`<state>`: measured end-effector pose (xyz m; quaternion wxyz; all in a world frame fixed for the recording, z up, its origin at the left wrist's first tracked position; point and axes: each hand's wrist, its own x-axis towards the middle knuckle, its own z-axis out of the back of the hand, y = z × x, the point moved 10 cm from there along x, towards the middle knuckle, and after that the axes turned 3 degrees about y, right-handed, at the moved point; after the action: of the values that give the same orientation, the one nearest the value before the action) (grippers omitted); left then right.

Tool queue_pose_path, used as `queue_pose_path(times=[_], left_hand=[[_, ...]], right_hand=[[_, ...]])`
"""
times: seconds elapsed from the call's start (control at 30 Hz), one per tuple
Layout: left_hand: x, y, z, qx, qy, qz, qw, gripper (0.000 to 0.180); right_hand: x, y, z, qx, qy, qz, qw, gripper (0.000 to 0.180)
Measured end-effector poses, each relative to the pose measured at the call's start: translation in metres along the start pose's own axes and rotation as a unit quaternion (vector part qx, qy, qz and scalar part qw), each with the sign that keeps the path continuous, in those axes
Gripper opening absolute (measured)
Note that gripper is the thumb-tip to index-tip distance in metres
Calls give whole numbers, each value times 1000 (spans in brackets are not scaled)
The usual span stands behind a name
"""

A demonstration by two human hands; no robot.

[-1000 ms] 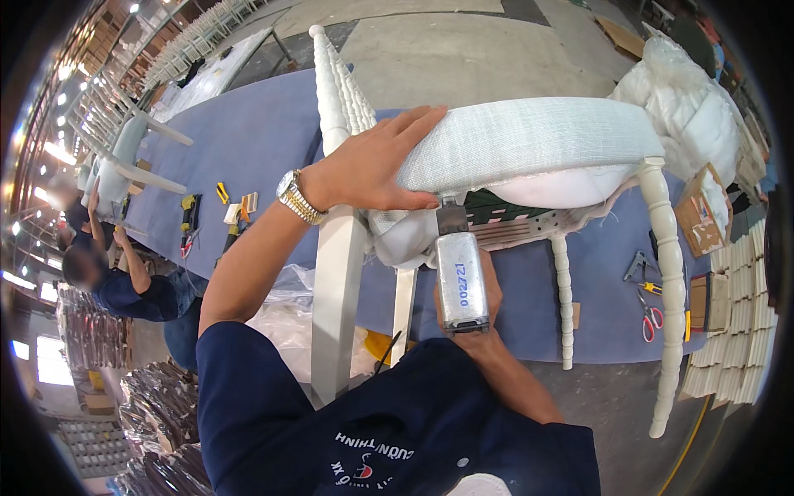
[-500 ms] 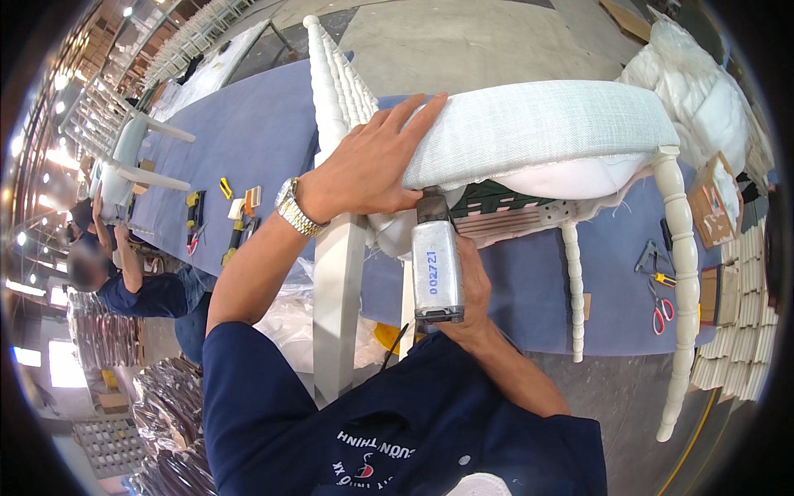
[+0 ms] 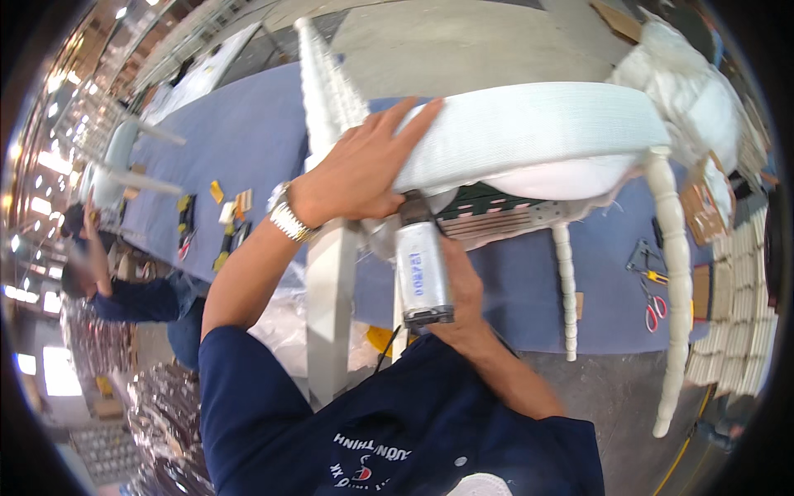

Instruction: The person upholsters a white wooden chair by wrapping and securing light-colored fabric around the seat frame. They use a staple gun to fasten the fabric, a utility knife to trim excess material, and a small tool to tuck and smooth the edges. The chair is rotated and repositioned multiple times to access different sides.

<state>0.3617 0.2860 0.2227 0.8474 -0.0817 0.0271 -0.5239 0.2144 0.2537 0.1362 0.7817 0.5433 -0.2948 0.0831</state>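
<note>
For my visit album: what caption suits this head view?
Left hand presses white fabric on a chair seat while right hand holds a staple gun.

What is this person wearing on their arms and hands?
Both hands are bare, with no gloves. The left hand has a metal-link wristwatch on its wrist. The forearms are bare too; dark navy short sleeves of a shirt cover the upper arms. The right hand shows no ring or watch.

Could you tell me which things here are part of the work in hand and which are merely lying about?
In use:
left hand pressing the white fabric
right hand holding the staple gun
white chair

Lying about:
red scissors
pliers
small tools on the blue table
</note>
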Motion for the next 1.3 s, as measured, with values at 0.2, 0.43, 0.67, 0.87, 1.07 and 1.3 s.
queue_pose_path(times=[0.2, 0.43, 0.67, 0.87, 1.07, 1.3], left_hand=[[-6, 3, 5, -25, 50, -46, 997, 125], [64, 2, -4, -262, 142, -143, 944, 101], [208, -60, -29, -291, 157, -162, 930, 92], [204, 24, -100, -453, 300, 71, 837, 95], [190, 34, -96, -433, 244, -36, 867, 93], [196, -10, -83, -475, 274, -14, 836, 88]], right_hand=[[4, -2, 24, -15, -8, -15, 1000, 72], [-14, -4, 144, -69, -191, -5, 979, 34], [-25, -43, 180, -158, -236, -22, 958, 33], [-20, -30, 166, -216, -207, -22, 954, 30], [-4, -30, 155, -162, -210, -51, 963, 28], [-12, -26, 163, -184, -219, -70, 956, 25]])
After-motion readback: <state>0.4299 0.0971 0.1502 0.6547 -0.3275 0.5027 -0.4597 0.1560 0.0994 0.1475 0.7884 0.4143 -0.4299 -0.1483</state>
